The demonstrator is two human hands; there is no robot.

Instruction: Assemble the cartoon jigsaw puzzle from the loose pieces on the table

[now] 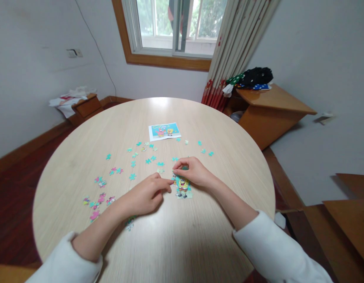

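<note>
A small joined patch of jigsaw pieces (183,188) with a yellow cartoon figure lies near the middle of the round wooden table (199,236). My left hand (146,194) is curled, its forefinger stretched out and touching the patch's left edge. My right hand (192,171) is pinched over the patch's top edge, apparently on a teal piece that is mostly hidden. Loose teal pieces (152,159) lie scattered just beyond my hands. Pink and mixed pieces (100,196) lie to the left. A printed reference picture (164,131) rests further back.
A wooden side table (270,110) with dark and dotted clothes stands at the right by the curtain (229,59). A low cabinet (85,106) with papers sits against the left wall. Brown cardboard sheets (347,212) lie on the floor at the right.
</note>
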